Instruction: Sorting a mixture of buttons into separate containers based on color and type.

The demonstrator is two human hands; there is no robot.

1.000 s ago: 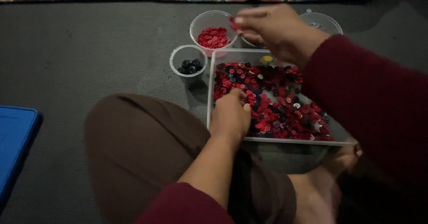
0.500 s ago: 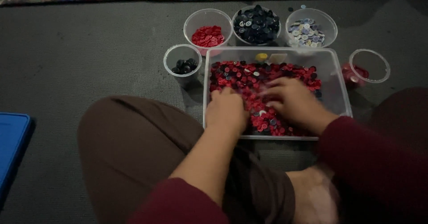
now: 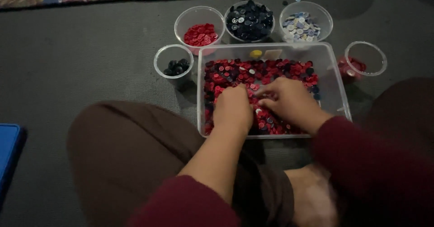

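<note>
Head view. A clear rectangular tray (image 3: 334, 80) of mixed red and dark buttons (image 3: 271, 71) is set on the grey floor (image 3: 81, 64). The left hand (image 3: 233, 107) is laid palm-down on the buttons, fingers curled; whether anything is pinched cannot be told. The right hand (image 3: 291, 101) is placed just beside it, fingertips drawn narrowly together on the buttons. Behind the tray, cups of red buttons (image 3: 200, 33), dark buttons (image 3: 250, 20) and pale buttons (image 3: 302, 27) are lined up.
</note>
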